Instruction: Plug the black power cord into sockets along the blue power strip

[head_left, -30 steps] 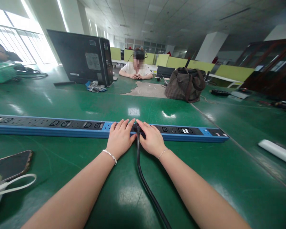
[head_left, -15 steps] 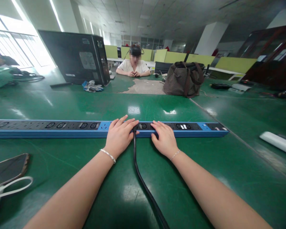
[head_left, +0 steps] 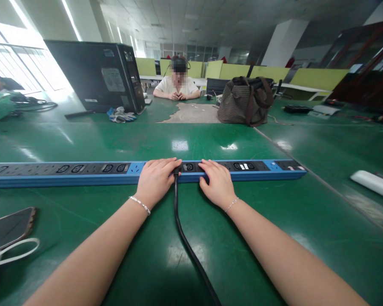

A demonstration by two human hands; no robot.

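Observation:
A long blue-and-black power strip point(head_left: 92, 168) lies crosswise on the green table. My left hand point(head_left: 155, 180) is curled over its middle, closed about the black plug point(head_left: 176, 170) seated there; the fingers hide most of the plug. From that plug a thick black cord point(head_left: 185, 238) runs down toward me. Just to the right, my right hand point(head_left: 217, 182) grips the power strip, fingers on the top face and thumb at the near side. One socket point(head_left: 188, 167) shows between the two hands.
A phone point(head_left: 11, 227) and a white cable point(head_left: 15, 253) lie at near left. Farther back stand a black computer case point(head_left: 92, 76), gloves point(head_left: 121, 114) and a brown bag point(head_left: 244, 102). A white bar point(head_left: 376, 185) is at right. Another person point(head_left: 177, 85) sits across the table.
My left hand's fingers, spread over the strip before, have drawn together around the plug. The right hand stays on the strip, its fingers a little more bent. The view has shifted slightly.

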